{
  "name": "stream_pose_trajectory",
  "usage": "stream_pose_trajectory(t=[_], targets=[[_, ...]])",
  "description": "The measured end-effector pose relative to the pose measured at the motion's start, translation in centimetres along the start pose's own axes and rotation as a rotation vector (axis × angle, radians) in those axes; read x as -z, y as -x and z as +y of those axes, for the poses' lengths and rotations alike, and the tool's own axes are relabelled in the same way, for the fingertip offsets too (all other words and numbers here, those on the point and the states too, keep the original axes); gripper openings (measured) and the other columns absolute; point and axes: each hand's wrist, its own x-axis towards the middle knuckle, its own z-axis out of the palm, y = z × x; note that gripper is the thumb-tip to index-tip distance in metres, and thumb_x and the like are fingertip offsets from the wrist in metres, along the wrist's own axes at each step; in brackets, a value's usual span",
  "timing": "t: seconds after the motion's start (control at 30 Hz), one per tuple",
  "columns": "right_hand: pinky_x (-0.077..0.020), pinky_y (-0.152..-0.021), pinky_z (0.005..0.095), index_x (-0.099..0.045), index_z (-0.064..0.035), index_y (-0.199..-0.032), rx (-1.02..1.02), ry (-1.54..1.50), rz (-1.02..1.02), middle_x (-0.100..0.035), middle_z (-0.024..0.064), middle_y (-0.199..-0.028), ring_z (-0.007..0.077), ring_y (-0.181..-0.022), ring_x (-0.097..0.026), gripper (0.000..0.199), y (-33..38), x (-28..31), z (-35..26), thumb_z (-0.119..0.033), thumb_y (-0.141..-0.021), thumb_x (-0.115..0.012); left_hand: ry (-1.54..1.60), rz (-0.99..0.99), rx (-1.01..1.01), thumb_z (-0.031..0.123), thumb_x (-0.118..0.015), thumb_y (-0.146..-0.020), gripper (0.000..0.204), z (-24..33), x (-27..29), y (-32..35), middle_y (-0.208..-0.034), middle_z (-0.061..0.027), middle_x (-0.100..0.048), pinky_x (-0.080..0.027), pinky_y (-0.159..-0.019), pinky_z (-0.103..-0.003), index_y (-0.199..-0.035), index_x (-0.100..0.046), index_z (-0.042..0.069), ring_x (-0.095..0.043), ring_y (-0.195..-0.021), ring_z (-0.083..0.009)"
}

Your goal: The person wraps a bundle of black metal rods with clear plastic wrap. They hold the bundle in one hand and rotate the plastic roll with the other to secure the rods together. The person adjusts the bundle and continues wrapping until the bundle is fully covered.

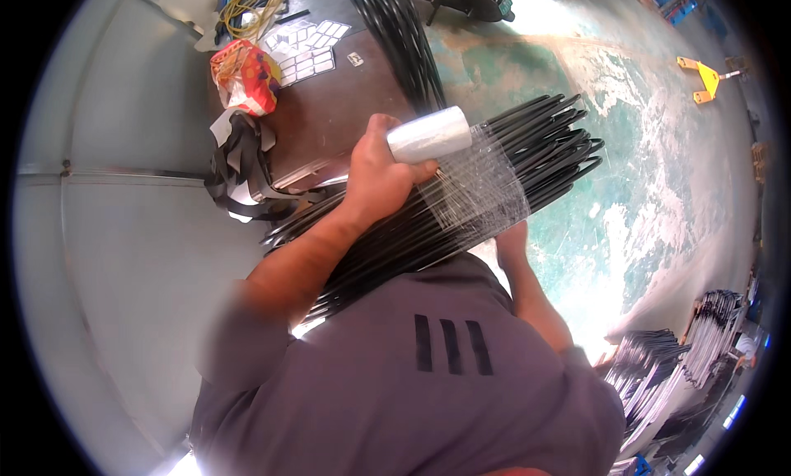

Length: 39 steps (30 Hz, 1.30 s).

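Gripping film roll (430, 134), left hand (377, 178) keeps sheet taut over black rod bundle (461, 198) at centre; right hand (511, 241) beneath bundle, grip hidden; tabletop (329, 114) far left.

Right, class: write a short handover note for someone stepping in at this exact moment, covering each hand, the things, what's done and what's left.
Left hand: grips the roll of clear stretch film, raised over the bundle.
Right hand: under the bundle of black bent rods, mostly hidden; grip unclear.
Done: a sheet of film runs from the roll onto the bundle's middle.
Left: most of the bundle is bare; the film is uncut.
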Motion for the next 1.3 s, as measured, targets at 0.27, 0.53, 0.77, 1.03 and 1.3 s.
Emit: stream_pose_trajectory(t=[0.27, 0.53, 0.77, 1.03, 1.3], targets=[[-0.0584, -0.108, 0.0412, -0.061, 0.0008, -0.147, -0.139, -0.928, -0.960, -0.073, 0.0160, -0.134, 0.0276, -0.122, -0.071, 0.057, -8.6, -15.4, -13.1, -0.031, -0.102, -0.076, -0.021, 0.048, 0.063, 0.012, -0.093, -0.078, 0.060, 0.4, 0.3, 0.1, -0.112, -0.0238, -0.074, -0.057, -0.095, -0.041, -0.123, -0.058, -0.003, -0.074, -0.107, -0.0323], [-0.0600, -0.106, 0.0388, -0.074, 0.0066, -0.130, -0.098, -0.040, -1.327, -0.077, 0.0192, -0.126, 0.0251, -0.115, -0.076, 0.052, -13.9, -16.4, -20.7, -0.007, -0.080, -0.082, -0.097, -0.003, 0.091, 0.020, -0.094, -0.079, 0.065, 0.5, 0.3, 0.4, -0.115, -0.0244, -0.072, -0.056, -0.097, -0.044, -0.127, -0.056, -0.003, -0.073, -0.109, -0.0355], [-0.0633, -0.091, 0.0333, -0.080, 0.0063, -0.114, 0.076, 0.008, -1.135, -0.082, 0.0148, -0.109, 0.0197, -0.098, -0.078, 0.027, -15.6, -18.3, -20.1, 0.007, -0.087, -0.077, -0.217, -0.036, 0.192, 0.033, -0.096, -0.081, 0.082, -0.1, 0.8, 0.1, -0.123, -0.0240, -0.070, -0.056, -0.098, -0.041, -0.139, -0.053, -0.004, -0.072, -0.109, -0.0310], [-0.0593, -0.099, 0.0371, -0.070, 0.0039, -0.134, 0.026, 0.269, -1.189, -0.076, 0.0166, -0.124, 0.0216, -0.110, -0.073, 0.047, -14.5, -12.3, -11.9, -0.008, -0.090, -0.084, -0.486, -0.084, -0.031, 0.031, -0.087, -0.090, 0.057, -1.3, 0.8, 1.0, -0.138, -0.0183, -0.070, -0.058, -0.095, -0.043, -0.137, -0.068, 0.005, -0.073, -0.110, -0.0326], [-0.0437, -0.122, 0.0446, -0.056, -0.0027, -0.155, 0.371, 0.640, -0.645, -0.058, 0.0191, -0.158, 0.0283, -0.145, -0.054, 0.060, -2.0, -0.9, -4.5, -0.015, -0.099, -0.078, -0.224, -0.297, 0.091, 0.024, -0.081, -0.096, 0.034, -1.3, 0.4, -1.8, -0.098, -0.0155, -0.077, -0.056, -0.089, -0.038, -0.115, -0.072, -0.003, -0.073, -0.093, -0.0241]])
